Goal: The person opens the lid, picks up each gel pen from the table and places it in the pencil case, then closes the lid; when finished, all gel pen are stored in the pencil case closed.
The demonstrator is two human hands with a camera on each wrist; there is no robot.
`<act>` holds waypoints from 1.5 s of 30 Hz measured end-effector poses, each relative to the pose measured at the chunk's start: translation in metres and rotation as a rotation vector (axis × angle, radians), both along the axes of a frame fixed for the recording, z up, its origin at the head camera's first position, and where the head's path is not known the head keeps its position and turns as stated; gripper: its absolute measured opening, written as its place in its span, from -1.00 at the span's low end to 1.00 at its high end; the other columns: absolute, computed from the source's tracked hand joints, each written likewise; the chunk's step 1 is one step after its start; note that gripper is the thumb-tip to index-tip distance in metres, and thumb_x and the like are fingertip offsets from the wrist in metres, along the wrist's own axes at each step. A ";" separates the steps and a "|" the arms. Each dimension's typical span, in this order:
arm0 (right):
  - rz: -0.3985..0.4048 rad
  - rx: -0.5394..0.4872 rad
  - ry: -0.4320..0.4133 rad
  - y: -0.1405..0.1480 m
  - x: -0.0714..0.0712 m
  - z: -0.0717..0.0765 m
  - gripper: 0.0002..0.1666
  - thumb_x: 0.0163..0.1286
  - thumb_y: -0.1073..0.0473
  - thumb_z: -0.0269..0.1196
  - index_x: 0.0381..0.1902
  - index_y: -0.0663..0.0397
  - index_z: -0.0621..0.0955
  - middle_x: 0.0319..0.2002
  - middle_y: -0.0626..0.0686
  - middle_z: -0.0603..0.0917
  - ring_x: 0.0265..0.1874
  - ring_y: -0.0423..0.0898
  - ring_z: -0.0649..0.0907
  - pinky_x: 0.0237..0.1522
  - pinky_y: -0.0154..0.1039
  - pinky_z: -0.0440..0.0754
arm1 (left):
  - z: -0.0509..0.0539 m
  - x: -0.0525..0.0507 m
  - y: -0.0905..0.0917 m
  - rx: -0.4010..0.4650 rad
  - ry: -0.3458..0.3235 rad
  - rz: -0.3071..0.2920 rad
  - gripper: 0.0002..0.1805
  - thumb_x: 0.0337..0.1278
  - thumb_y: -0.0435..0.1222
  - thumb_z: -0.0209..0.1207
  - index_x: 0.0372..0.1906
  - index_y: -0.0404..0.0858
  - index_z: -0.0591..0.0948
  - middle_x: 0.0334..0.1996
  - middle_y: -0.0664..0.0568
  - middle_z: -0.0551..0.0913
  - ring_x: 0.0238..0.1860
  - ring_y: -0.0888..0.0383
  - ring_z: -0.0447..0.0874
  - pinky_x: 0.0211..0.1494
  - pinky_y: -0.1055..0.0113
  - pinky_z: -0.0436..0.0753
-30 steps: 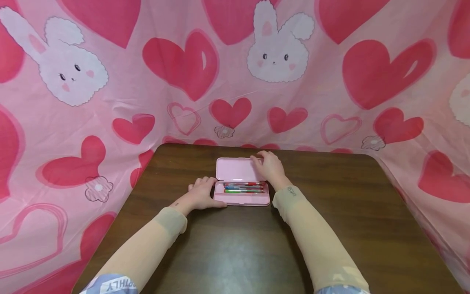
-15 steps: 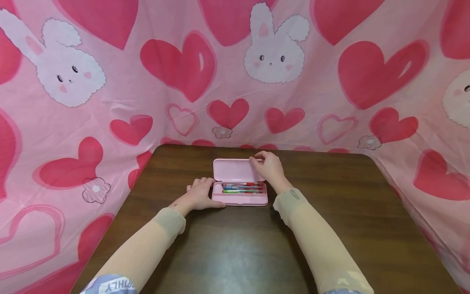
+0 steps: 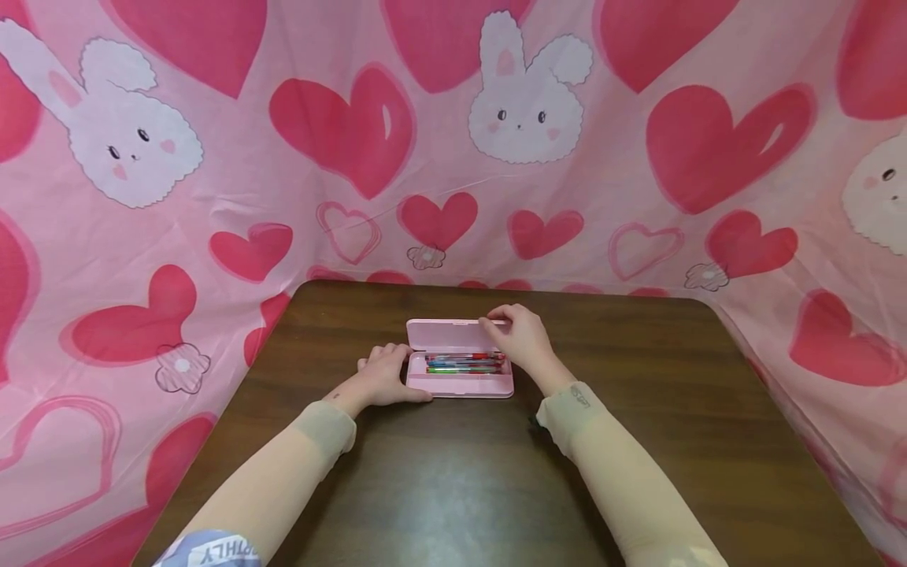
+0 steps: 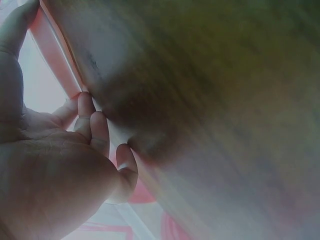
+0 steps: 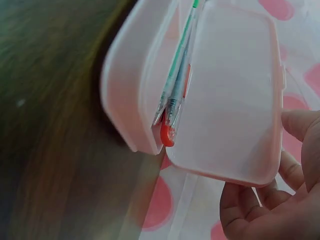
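A pink plastic pencil case (image 3: 460, 387) lies on the table, its hinged lid (image 3: 442, 337) tilted up at the far side. Several pens (image 3: 464, 365) with red, blue and green parts lie inside the long compartment. My left hand (image 3: 383, 376) holds the case's left end, thumb along the front edge and fingers at the side. With the right hand (image 3: 526, 340) I grip the lid's right corner. In the right wrist view, the thumb is at the lid's rim (image 5: 276, 75) and the fingers are behind it. Pen ends (image 5: 170, 132) show beside the hinge.
The case sits on a dark brown wooden table (image 3: 439, 480) with rounded far corners. A pink cloth (image 3: 354, 142) with hearts and rabbits hangs behind and along both sides of the table.
The lid has tipped up from lying further back, and my right hand has come slightly nearer with it. The left hand keeps its place on the case.
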State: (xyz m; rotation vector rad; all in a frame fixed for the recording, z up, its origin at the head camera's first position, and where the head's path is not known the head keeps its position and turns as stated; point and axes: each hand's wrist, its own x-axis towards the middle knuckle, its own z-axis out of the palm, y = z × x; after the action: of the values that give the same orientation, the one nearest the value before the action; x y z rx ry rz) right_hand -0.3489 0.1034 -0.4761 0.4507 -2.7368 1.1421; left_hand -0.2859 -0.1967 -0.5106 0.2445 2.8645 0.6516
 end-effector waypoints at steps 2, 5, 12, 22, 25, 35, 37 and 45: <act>0.022 0.005 0.004 0.002 0.004 0.000 -0.59 0.52 -0.15 0.43 0.09 0.00 0.79 0.05 0.11 0.79 0.09 0.13 0.75 0.28 0.14 0.73 | -0.001 0.000 0.000 0.003 0.004 -0.001 0.19 -0.15 0.43 0.55 0.53 -0.13 0.46 0.32 -0.10 0.59 0.37 -0.13 0.39 0.32 -0.22 0.38; 0.053 0.013 0.014 0.005 0.011 -0.001 -0.61 0.50 -0.13 0.46 0.08 -0.01 0.80 0.04 0.10 0.79 0.09 0.12 0.76 0.29 0.14 0.73 | -0.001 0.000 -0.001 0.005 0.005 0.002 0.19 -0.15 0.43 0.55 0.53 -0.14 0.47 0.32 -0.11 0.59 0.38 -0.14 0.39 0.33 -0.23 0.38; 0.117 0.050 0.060 0.011 0.025 -0.007 -0.65 0.47 -0.07 0.50 0.08 -0.04 0.83 0.00 0.05 0.80 0.03 0.07 0.75 0.24 0.10 0.75 | -0.002 0.000 -0.002 -0.003 0.000 0.005 0.21 -0.16 0.43 0.56 0.54 -0.18 0.45 0.33 -0.13 0.58 0.38 -0.15 0.39 0.34 -0.24 0.39; 0.204 0.130 0.172 0.015 0.048 -0.015 -0.75 0.43 -0.04 0.55 -0.02 -0.14 0.87 -0.18 -0.05 0.72 -0.13 -0.05 0.61 -0.02 -0.05 0.65 | 0.001 0.002 -0.001 -0.013 0.020 0.007 0.22 -0.19 0.42 0.59 0.47 -0.26 0.48 0.30 -0.17 0.60 0.36 -0.21 0.42 0.29 -0.24 0.41; 0.229 0.170 0.209 0.016 0.053 -0.018 -0.77 0.42 -0.03 0.56 -0.03 -0.14 0.88 -0.17 -0.05 0.72 -0.11 -0.05 0.62 -0.02 -0.06 0.66 | 0.001 0.001 -0.001 -0.012 0.024 0.005 0.17 -0.20 0.42 0.59 0.43 -0.23 0.50 0.25 -0.14 0.61 0.33 -0.18 0.43 0.27 -0.22 0.41; 0.263 0.313 0.191 0.016 0.061 -0.026 -0.71 0.40 -0.04 0.56 0.06 -0.26 0.88 -0.05 -0.07 0.74 -0.01 -0.06 0.60 0.14 -0.04 0.67 | -0.004 -0.003 -0.002 -0.010 0.022 0.005 0.18 -0.21 0.42 0.58 0.44 -0.22 0.50 0.27 -0.14 0.61 0.31 -0.16 0.43 0.26 -0.20 0.40; 0.273 0.333 0.182 0.016 0.062 -0.026 -0.69 0.40 -0.04 0.56 0.08 -0.26 0.88 -0.05 -0.06 0.74 -0.01 -0.06 0.59 0.14 -0.04 0.66 | -0.004 -0.003 -0.001 -0.016 0.027 0.007 0.18 -0.22 0.43 0.58 0.43 -0.22 0.51 0.27 -0.15 0.61 0.31 -0.17 0.44 0.25 -0.21 0.41; 0.306 0.387 0.144 0.014 0.064 -0.028 -0.69 0.41 -0.03 0.55 0.10 -0.31 0.88 -0.04 -0.03 0.75 -0.02 -0.04 0.59 0.17 -0.03 0.60 | -0.003 -0.001 0.001 -0.016 0.028 0.002 0.18 -0.20 0.42 0.58 0.44 -0.24 0.52 0.31 -0.18 0.61 0.36 -0.20 0.43 0.25 -0.22 0.42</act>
State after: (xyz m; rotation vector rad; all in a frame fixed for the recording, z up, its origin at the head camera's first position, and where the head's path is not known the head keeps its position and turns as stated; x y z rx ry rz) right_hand -0.2853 0.1170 -0.5039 0.9864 -2.8226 0.5890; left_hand -0.2874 -0.1957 -0.5137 0.2502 2.8962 0.6309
